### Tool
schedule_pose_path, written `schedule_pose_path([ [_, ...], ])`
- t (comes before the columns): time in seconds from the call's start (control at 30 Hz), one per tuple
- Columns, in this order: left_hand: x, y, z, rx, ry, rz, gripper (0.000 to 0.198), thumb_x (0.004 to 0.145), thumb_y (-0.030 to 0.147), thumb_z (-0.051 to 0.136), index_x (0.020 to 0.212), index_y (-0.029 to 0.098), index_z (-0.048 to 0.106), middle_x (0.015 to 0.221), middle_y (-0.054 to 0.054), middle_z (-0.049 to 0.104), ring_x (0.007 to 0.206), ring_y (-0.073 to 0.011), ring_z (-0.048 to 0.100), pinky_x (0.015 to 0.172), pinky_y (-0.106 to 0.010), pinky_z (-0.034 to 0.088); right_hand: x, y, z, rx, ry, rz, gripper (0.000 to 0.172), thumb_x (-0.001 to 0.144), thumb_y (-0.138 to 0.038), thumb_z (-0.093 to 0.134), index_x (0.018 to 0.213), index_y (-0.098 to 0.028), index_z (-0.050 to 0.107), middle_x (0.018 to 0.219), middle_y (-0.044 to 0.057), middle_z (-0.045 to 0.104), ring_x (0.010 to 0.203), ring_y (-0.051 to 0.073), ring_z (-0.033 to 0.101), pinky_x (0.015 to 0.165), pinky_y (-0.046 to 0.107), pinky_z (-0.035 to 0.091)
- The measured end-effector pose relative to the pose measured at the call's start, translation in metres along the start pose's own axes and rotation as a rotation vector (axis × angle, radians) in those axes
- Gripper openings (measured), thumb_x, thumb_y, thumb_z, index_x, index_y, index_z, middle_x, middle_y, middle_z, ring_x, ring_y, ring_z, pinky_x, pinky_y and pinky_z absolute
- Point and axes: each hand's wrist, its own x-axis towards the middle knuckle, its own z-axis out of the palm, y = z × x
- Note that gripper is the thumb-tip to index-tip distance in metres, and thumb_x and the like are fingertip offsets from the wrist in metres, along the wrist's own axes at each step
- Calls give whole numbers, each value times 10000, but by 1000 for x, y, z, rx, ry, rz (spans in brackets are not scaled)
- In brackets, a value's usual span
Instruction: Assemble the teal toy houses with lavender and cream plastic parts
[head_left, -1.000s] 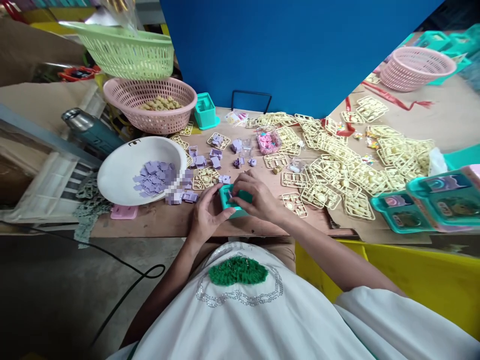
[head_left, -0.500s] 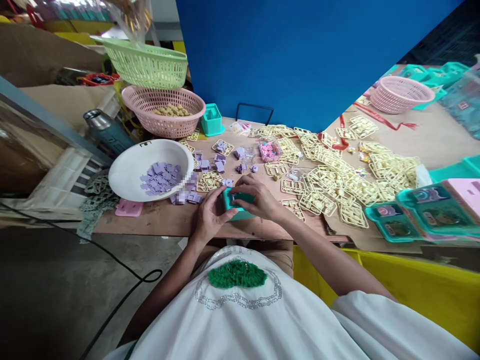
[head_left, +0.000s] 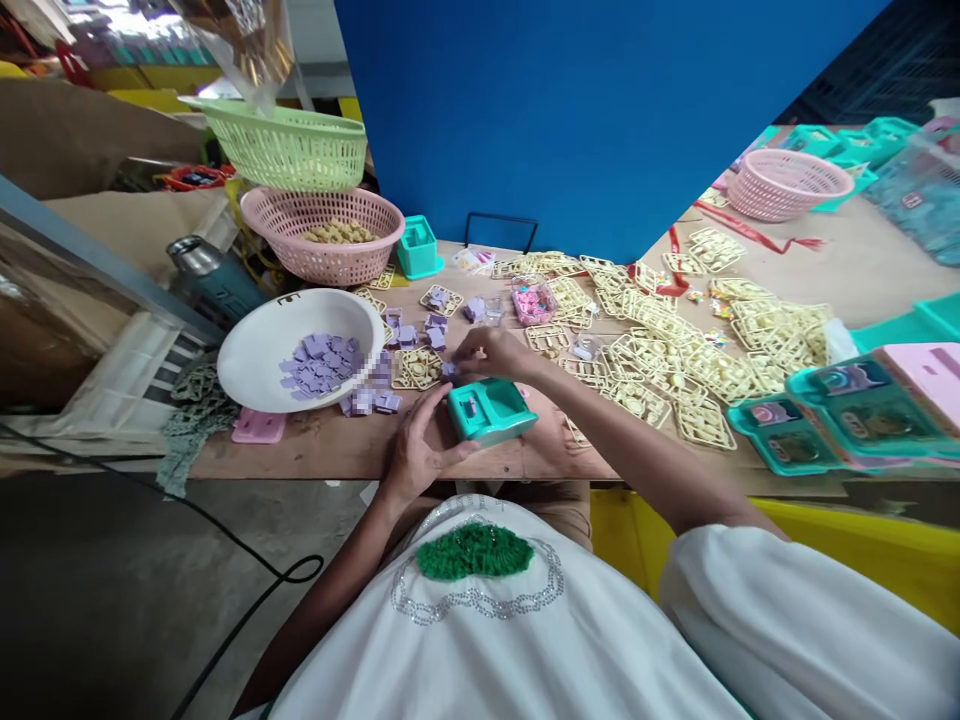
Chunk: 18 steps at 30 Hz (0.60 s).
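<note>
My left hand (head_left: pixel 420 438) grips the near left side of a teal plastic case (head_left: pixel 491 428), fingers along its end and thumb at its front. The case has two recesses, and a small purple piece (head_left: pixel 471 405) sits in the left one. Just beyond the case, my right hand (head_left: pixel 491 352) is over the table with its fingers curled downward; what they hold, if anything, is hidden. Close to those fingertips lies a small purple part (head_left: pixel 448 370). More purple plastic parts (head_left: pixel 405 335) are scattered to the left, beside a cream sprue frame (head_left: pixel 418 368).
On the left stand a white bowl (head_left: pixel 247 350) of purple pieces, a pink basket (head_left: pixel 345 262), a green basket (head_left: pixel 292 150) and a flask (head_left: pixel 210 275). Cream sprues (head_left: pixel 675 350) heap on the right, before stacked teal cases (head_left: pixel 862 400). A blue panel (head_left: pixel 600 120) rises behind.
My right hand has lifted from the case and moved to the table just beyond it, uncovering the recesses. My left hand keeps its hold on the case.
</note>
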Motion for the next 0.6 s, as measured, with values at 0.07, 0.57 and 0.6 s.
schedule_pose_path([
  [0.07, 1, -1, -2, -21, -6, -8, 856, 799, 498, 899, 1532, 234, 545, 1576, -177, 579, 1465, -329, 576, 1252, -495, 469, 18, -3, 3, -105, -113, 18, 144, 723, -214, 917, 820, -161, 825, 841, 73, 789, 756, 188, 671, 672, 263, 444],
  [0.57, 59, 69, -13, -643, 155, -198, 467, 857, 528, 848, 1196, 217, 773, 1180, -90, 820, 1086, -274, 793, 950, -416, 675, -54, -75, -31, 86, 336, -283, 451, 976, -564, 713, 1211, -179, 742, 961, 105, 713, 912, 246, 675, 833, 376, 564],
  [0.6, 63, 70, -11, -650, 166, -213, 468, 831, 535, 867, 1159, 211, 785, 1126, -83, 831, 1048, -275, 800, 929, -421, 679, -56, -78, -33, 57, 321, -320, 452, 1000, -561, 681, 1246, -185, 734, 967, 112, 706, 939, 258, 675, 843, 388, 567],
])
